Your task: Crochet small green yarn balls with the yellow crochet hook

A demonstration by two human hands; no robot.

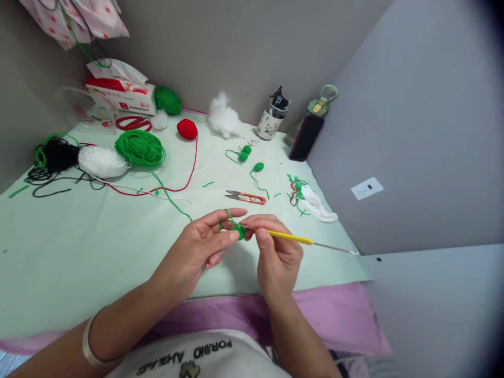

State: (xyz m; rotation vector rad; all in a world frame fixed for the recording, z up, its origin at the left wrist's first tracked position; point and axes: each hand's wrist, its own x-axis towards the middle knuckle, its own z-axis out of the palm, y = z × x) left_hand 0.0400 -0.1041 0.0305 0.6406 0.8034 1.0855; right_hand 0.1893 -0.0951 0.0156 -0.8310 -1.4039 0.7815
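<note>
My left hand (205, 244) pinches a small green crocheted piece (237, 230) between thumb and fingers, with green yarn looped over the index finger. My right hand (275, 252) grips a crochet hook (299, 239) with a yellow handle, its tip at the green piece and its metal end pointing right. The green strand runs back across the pale green table (79, 252) to a green yarn ball (139, 148).
Orange thread snips (246, 197) lie just beyond my hands. Small green crocheted balls (244, 152), a red yarn ball (187, 128), white yarn (102, 161), black yarn (59, 155), stuffing (224, 118), a jar (271, 121), a tissue box (120, 94) and a dark phone (305, 137) sit farther back.
</note>
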